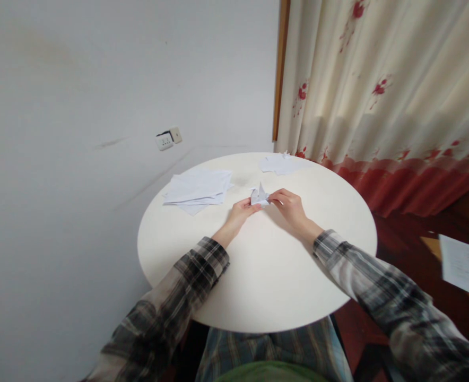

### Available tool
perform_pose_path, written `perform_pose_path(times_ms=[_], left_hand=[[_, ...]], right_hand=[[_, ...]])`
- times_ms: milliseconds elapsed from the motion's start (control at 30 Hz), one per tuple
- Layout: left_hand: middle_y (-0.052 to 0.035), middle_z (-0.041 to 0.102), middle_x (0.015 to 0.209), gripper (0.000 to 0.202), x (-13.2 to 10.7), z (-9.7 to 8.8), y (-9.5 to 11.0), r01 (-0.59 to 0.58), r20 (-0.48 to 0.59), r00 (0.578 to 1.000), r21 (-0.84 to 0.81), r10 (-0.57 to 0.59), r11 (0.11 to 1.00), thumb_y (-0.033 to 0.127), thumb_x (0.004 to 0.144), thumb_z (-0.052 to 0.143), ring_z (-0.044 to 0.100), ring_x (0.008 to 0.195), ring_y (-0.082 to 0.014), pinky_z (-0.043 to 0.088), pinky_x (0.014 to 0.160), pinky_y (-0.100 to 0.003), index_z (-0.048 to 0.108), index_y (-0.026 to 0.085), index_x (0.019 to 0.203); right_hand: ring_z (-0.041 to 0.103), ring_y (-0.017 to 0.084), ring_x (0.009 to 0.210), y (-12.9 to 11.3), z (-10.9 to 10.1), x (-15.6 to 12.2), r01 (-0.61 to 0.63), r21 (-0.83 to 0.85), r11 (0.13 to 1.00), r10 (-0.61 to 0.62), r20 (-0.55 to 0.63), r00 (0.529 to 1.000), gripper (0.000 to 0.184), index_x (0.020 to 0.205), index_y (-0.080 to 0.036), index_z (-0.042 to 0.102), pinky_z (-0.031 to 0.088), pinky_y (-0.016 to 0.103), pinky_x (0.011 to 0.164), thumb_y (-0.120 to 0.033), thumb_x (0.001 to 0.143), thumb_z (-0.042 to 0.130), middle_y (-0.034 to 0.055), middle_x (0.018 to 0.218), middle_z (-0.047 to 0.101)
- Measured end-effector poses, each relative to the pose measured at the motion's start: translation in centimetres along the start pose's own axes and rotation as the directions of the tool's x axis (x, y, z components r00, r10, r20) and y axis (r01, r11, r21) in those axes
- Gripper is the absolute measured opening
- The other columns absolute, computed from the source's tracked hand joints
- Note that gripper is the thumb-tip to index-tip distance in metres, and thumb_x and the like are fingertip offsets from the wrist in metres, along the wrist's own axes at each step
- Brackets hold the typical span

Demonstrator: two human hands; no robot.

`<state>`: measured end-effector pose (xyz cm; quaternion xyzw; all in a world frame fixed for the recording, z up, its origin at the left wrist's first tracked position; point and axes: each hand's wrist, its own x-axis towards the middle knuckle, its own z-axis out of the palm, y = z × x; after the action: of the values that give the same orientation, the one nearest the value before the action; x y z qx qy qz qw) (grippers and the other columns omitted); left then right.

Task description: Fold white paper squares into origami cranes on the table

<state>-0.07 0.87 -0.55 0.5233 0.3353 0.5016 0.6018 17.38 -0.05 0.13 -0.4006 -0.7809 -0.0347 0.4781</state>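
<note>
A small folded piece of white paper (pixel 260 196), shaped like an origami crane with a pointed flap standing up, is held just over the middle of the table. My left hand (pixel 240 212) grips its left side between thumb and fingers. On the other side, my right hand (pixel 288 204) pinches the right end of the folded paper with its fingertips. The finer folds are too small to make out, and the fingers cover both ends of the paper.
The round white table (pixel 254 276) stands against a pale wall. A stack of white paper sheets (pixel 198 187) lies at its left, and more white paper (pixel 280 163) lies at the far edge. A wall socket (pixel 165 141) is at the left; a flowered curtain (pixel 378 106) hangs at the right.
</note>
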Motion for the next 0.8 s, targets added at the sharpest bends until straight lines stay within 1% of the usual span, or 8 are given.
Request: perform_pose_path(times_ms=[200, 367, 533, 600, 700, 800], left_hand=[[-0.0083, 0.068, 0.092, 0.040, 0.02, 0.01, 0.03, 0.020, 0.006, 1.000, -0.012, -0.020, 1.000, 0.030, 0.053, 0.077, 0.061, 0.082, -0.0168, 0.042, 0.090, -0.036, 0.066, 0.011, 0.087], [-0.0087, 0.068, 0.096, 0.039, -0.13, 0.18, 0.12, 0.004, 0.009, 1.000, -0.012, -0.004, 1.000, 0.029, 0.055, 0.076, 0.061, 0.085, -0.0172, 0.042, 0.091, -0.037, 0.066, 0.011, 0.089], [-0.0085, 0.068, 0.096, 0.038, -0.08, 0.11, 0.05, 0.001, 0.014, 1.000, -0.007, -0.001, 1.000, 0.028, 0.056, 0.075, 0.061, 0.084, -0.0166, 0.043, 0.090, -0.036, 0.066, 0.011, 0.089], [-0.0084, 0.068, 0.094, 0.038, -0.06, 0.02, 0.02, 0.011, 0.015, 1.000, 0.005, -0.011, 1.000, 0.029, 0.055, 0.076, 0.061, 0.081, -0.0159, 0.043, 0.089, -0.036, 0.066, 0.011, 0.087], [-0.0083, 0.069, 0.090, 0.038, -0.08, -0.11, 0.02, 0.026, 0.023, 0.999, 0.036, -0.027, 0.999, 0.031, 0.055, 0.076, 0.062, 0.078, -0.0159, 0.043, 0.089, -0.037, 0.067, 0.011, 0.086], [-0.0081, 0.069, 0.086, 0.039, -0.05, -0.18, -0.02, 0.036, 0.019, 0.999, 0.056, -0.037, 0.998, 0.033, 0.053, 0.077, 0.062, 0.076, -0.0158, 0.044, 0.087, -0.037, 0.067, 0.011, 0.084]], right_hand=[[0.057, 0.016, 0.074, 0.15, 0.07, -0.17, 0.026, 0.030, 0.999, -0.026, 0.003, 1.000, 0.019, 0.081, -0.020, 0.067, 0.044, 0.027, 0.066, -0.018, 0.083, 0.049, 0.0059, 0.080, 0.063], [0.056, 0.015, 0.068, 0.42, 0.15, -0.15, 0.016, -0.024, 1.000, -0.016, 0.016, 1.000, 0.019, 0.081, -0.021, 0.067, 0.042, 0.025, 0.061, -0.021, 0.084, 0.048, 0.0047, 0.074, 0.061], [0.056, 0.015, 0.068, 0.37, 0.02, -0.10, 0.034, -0.008, 0.999, -0.034, 0.007, 0.999, 0.019, 0.081, -0.020, 0.067, 0.042, 0.026, 0.062, -0.021, 0.084, 0.048, 0.0050, 0.074, 0.061], [0.056, 0.015, 0.072, 0.35, -0.05, -0.09, 0.047, 0.009, 0.999, -0.047, 0.006, 0.999, 0.019, 0.081, -0.020, 0.067, 0.043, 0.026, 0.063, -0.020, 0.084, 0.048, 0.0056, 0.078, 0.062], [0.058, 0.016, 0.080, 0.42, -0.09, -0.03, 0.070, 0.048, 0.996, -0.071, 0.019, 0.997, 0.019, 0.083, -0.021, 0.066, 0.045, 0.028, 0.070, -0.020, 0.084, 0.047, 0.0064, 0.086, 0.063], [0.058, 0.017, 0.080, 0.51, -0.09, 0.09, 0.074, 0.053, 0.996, -0.076, 0.042, 0.996, 0.018, 0.081, -0.020, 0.064, 0.045, 0.030, 0.071, -0.019, 0.084, 0.047, 0.0065, 0.083, 0.064]])
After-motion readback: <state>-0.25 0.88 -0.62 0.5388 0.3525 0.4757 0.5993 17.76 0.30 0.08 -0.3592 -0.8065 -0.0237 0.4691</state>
